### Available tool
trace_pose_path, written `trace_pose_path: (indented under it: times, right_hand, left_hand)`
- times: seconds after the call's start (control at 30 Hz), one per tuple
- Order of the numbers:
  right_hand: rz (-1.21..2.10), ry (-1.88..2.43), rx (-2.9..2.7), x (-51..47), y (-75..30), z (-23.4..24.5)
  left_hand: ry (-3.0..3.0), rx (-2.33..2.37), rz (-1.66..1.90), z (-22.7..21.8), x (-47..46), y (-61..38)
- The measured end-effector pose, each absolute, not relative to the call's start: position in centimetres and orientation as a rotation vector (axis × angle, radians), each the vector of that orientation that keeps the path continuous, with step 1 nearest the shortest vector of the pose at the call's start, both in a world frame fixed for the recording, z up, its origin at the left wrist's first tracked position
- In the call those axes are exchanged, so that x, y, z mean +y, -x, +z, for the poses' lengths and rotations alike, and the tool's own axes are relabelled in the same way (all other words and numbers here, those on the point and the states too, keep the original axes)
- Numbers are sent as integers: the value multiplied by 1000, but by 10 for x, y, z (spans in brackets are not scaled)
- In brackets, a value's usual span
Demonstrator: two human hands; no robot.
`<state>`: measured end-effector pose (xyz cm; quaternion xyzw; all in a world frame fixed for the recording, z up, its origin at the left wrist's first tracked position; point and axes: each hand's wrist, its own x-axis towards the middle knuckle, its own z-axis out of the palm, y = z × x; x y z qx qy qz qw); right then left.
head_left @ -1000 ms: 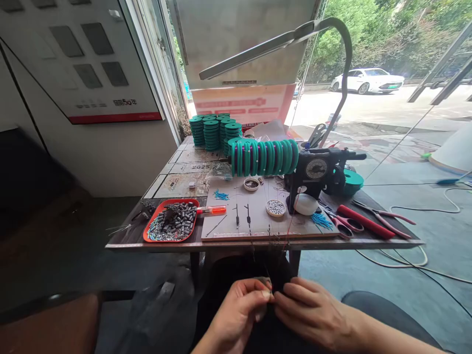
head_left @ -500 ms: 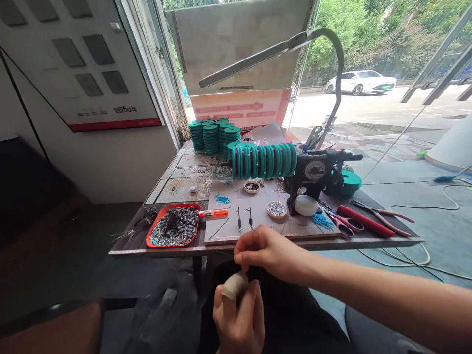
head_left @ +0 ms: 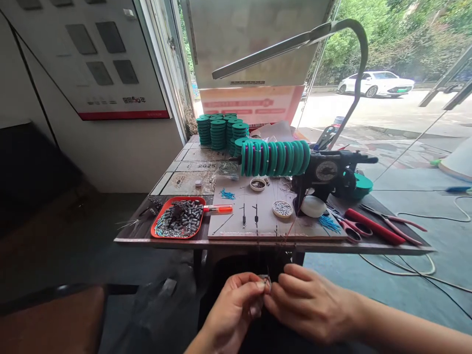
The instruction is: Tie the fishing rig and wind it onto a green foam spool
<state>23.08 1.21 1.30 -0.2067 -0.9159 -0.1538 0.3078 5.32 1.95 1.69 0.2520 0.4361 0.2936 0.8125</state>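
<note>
Both bare hands up close in front of the tabletop (head_left: 136, 230) edge, low ctr of view, fingertips meeting or nearly so. L hand (head_left: 236, 300): thumb + index pinched tight on a tiny pale bit (head_left: 267, 282), w/ a thin dark strand at it; material n/a, too small to tell. R hand (head_left: 309, 302): fingers curled inward, tips right by the same bit; can't tell if it grips anything, fingertips hidden.

Pale bit sits btwn the hands, above dark-clothed lap, off the tabletop. Thin dark strands hang at front edge of a flat pale rectangular board (head_left: 224, 219).

On board: 2 small dark cylindrical pieces w/ thin stems, L one (head_left: 244, 220) & R one (head_left: 256, 216), side by side; round white dish (head_left: 282, 217) w/ small silvery-grey beads; smaller round pale dish (head_left: 257, 190) w/ dark bits; bright blue thin pieces, one pile far L (head_left: 227, 194), another near R (head_left: 329, 224).

L of board: orange-red rounded plastic tray (head_left: 177, 237) full of dark grey cylinders + small metallic bits. R side: scissors w/ pink handles (head_left: 353, 235), red cylinder (head_left: 374, 227), pliers w/ pink-red handles (head_left: 407, 224). Behind: horiz. row of round teal-green spools (head_left: 275, 158) on a black machine w/ round dial (head_left: 326, 171); stacked teal-green discs (head_left: 218, 133) back L.
</note>
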Motion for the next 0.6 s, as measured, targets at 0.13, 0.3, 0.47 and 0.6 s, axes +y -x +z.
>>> trace_pose_path:
  times: [0.13, 0.3, 0.47, 0.6]
  right_hand:
    - [-584, 555, -2395, 10, -230, -4]
    - [-482, 643, -2436, 8, -234, -17]
    - [-161, 749, -2195, 7, -233, -17]
    - [588, 1076, -1930, -2, -218, -31]
  left_hand:
    - [-475, 913, 612, 15, 18, -53]
    - [-506, 930, 645, 19, 21, -51]
    - [-515, 939, 632, 18, 21, -53]
    - [-495, 913, 653, 14, 19, -54]
